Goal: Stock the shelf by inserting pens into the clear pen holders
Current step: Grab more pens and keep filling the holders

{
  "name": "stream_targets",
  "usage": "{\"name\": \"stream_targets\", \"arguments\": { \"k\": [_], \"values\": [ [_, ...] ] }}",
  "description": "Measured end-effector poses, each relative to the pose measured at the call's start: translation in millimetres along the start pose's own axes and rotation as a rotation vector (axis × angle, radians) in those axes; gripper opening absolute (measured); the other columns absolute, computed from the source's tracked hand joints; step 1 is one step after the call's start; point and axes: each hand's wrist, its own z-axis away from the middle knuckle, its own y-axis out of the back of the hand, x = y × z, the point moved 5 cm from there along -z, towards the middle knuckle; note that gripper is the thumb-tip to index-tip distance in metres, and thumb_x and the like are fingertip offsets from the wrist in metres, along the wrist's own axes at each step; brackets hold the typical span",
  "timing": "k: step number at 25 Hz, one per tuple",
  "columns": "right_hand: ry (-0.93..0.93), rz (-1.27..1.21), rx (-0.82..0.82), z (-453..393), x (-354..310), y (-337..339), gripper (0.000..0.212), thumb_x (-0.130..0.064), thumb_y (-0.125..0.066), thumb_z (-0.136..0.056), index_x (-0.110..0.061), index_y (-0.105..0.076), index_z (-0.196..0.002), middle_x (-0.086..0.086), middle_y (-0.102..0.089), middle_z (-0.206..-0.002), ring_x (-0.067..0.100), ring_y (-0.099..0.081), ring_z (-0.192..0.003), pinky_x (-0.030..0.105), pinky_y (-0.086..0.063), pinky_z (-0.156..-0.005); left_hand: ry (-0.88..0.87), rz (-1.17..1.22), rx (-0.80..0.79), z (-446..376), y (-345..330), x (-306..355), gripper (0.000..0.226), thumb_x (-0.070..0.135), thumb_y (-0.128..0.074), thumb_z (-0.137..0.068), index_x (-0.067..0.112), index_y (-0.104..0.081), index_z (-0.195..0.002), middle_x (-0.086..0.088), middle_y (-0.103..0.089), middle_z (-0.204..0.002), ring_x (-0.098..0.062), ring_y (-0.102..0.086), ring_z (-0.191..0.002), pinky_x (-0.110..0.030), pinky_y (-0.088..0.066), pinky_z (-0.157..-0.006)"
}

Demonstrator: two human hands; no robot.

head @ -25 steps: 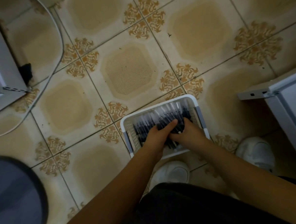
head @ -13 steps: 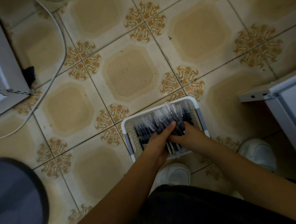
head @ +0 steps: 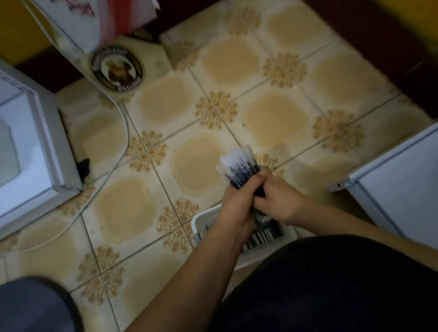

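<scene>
A bundle of dark pens with clear caps [head: 240,168] is lifted above the floor, its capped ends fanned out away from me. My left hand [head: 235,206] and my right hand [head: 280,200] are both wrapped around the bundle's lower part. Below my hands sits a white plastic basket [head: 199,220] on the tiled floor, with more pens [head: 263,236] lying in it, partly hidden by my arms. No clear pen holders are in view.
A white shelf unit [head: 22,143] stands at the left and another white unit [head: 405,178] at the right. A white cable [head: 121,115] runs across the floor. A dark round object [head: 29,321] is at the bottom left. A bag with a round logo [head: 116,69] leans at the back.
Both hands have closed on a bundle of pens and lifted it out of the basket. The view has tilted up, so the basket now lies lower in the frame.
</scene>
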Motion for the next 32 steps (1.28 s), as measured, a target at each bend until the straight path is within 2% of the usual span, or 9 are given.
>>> {"name": "stream_targets", "arguments": {
  "k": [4,8,13,18,21,23,26,29,32],
  "values": [
    [0.159,0.048,0.241,51.6,-110.2,104.5,0.048,-0.023,-0.061,-0.089,-0.009,-0.037,-0.128,-0.013,-0.057,-0.095,0.002,-0.062,-0.086,0.02,-0.055,-0.074,-0.255,-0.02,-0.139,74.6,-77.5,111.3,0.027,0.009,-0.063,-0.091,0.007,-0.064,-0.119,-0.004,-0.074,-0.091,-0.011,-0.072,-0.076,-0.025,-0.056,-0.06],
    [0.284,0.154,0.557,180.2,-217.3,186.3,0.049,-0.025,-0.062,-0.087,-0.013,-0.037,-0.128,-0.001,-0.064,-0.1,0.012,-0.065,-0.086,0.027,-0.055,-0.066,-0.49,-0.047,-0.264,210.4,-156.9,186.4,0.036,0.018,-0.069,-0.087,0.017,-0.065,-0.122,-0.002,-0.075,-0.105,-0.016,-0.071,-0.093,-0.032,-0.054,-0.071],
    [0.256,0.401,0.94,378.6,-273.7,236.7,0.048,-0.028,-0.057,-0.089,-0.011,-0.033,-0.127,0.01,-0.065,-0.103,0.031,-0.065,-0.089,0.041,-0.054,-0.067,-0.671,-0.094,-0.594,388.8,-247.8,187.8,0.03,0.007,-0.064,-0.089,0.014,-0.066,-0.118,-0.004,-0.075,-0.104,-0.012,-0.073,-0.089,-0.029,-0.057,-0.073],
    [0.085,0.557,1.184,526.0,-254.0,270.7,0.048,-0.036,-0.052,-0.091,-0.014,-0.029,-0.127,0.005,-0.062,-0.1,0.031,-0.065,-0.082,0.035,-0.043,-0.056,-0.724,-0.164,-0.827,493.4,-336.6,137.4,0.031,0.007,-0.068,-0.086,0.014,-0.066,-0.116,-0.005,-0.075,-0.104,-0.018,-0.072,-0.095,-0.033,-0.056,-0.074],
    [-0.025,0.492,1.266,573.8,-213.3,299.5,0.064,-0.042,-0.049,-0.095,-0.013,-0.019,-0.143,0.004,-0.067,-0.1,0.026,-0.066,-0.079,0.038,-0.054,-0.063,-0.694,-0.244,-0.905,510.6,-395.9,100.4,0.033,0.012,-0.073,-0.083,0.019,-0.065,-0.115,-0.004,-0.074,-0.106,-0.023,-0.071,-0.098,-0.043,-0.057,-0.083],
    [-0.099,0.361,1.254,588.2,-175.0,313.7,0.079,-0.045,-0.046,-0.097,-0.022,0.001,-0.155,0.0,-0.069,-0.098,0.019,-0.066,-0.072,0.04,-0.057,-0.062,-0.654,-0.325,-0.937,504.6,-432.5,74.3,0.034,0.013,-0.072,-0.086,0.02,-0.063,-0.118,-0.001,-0.072,-0.107,-0.02,-0.069,-0.097,-0.045,-0.056,-0.087],
    [-0.15,0.281,1.195,590.2,-122.0,328.7,0.091,-0.049,-0.042,-0.1,-0.025,0.032,-0.148,0.003,-0.07,-0.108,0.019,-0.065,-0.074,0.043,-0.058,-0.066,-0.59,-0.375,-0.974,483.5,-474.3,41.0,0.04,0.012,-0.072,-0.087,0.015,-0.06,-0.125,-0.005,-0.071,-0.112,-0.02,-0.069,-0.098,-0.043,-0.056,-0.088],
    [-0.221,0.33,1.208,586.2,-88.3,352.2,0.093,-0.047,-0.042,-0.1,-0.021,0.033,-0.148,0.007,-0.067,-0.118,0.023,-0.066,-0.082,0.04,-0.056,-0.072,-0.584,-0.41,-0.992,464.4,-502.6,26.3,0.033,0.005,-0.07,-0.086,0.01,-0.065,-0.118,-0.01,-0.074,-0.103,-0.026,-0.072,-0.094,-0.045,-0.059,-0.085],
    [-0.188,0.534,1.383,578.9,-73.6,367.2,0.089,-0.053,-0.04,-0.097,-0.01,0.013,-0.155,0.008,-0.067,-0.108,0.022,-0.065,-0.08,0.035,-0.054,-0.067,-0.537,-0.429,-1.049,445.1,-523.8,22.2,0.03,0.002,-0.07,-0.086,0.007,-0.067,-0.115,-0.017,-0.074,-0.101,-0.032,-0.073,-0.093,-0.05,-0.058,-0.082]
  ]
}}
